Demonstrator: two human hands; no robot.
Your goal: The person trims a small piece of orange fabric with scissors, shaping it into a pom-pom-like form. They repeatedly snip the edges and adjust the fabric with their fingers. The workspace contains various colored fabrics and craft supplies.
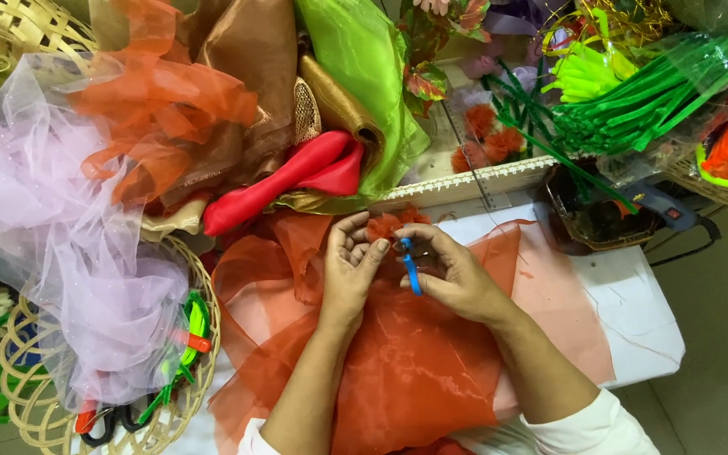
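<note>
The left hand (349, 261) pinches a small gathered orange fabric flower (391, 224); the right hand (452, 274) grips a blue tool (411, 268), perhaps a small pair of scissors, just beside it. Both hover above a sheer orange cloth (406, 371) spread over the white tabletop (634, 312). A wicker basket (27, 404) sits far left.

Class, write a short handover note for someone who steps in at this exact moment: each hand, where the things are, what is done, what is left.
Left hand: pinches a small gathered orange fabric piece.
Right hand: holds a blue strip just below that piece.
Both work above a sheet of orange sheer fabric spread on the white table.
Done: the piece is bunched.
Left: the strip looks not yet fastened around it.
</note>
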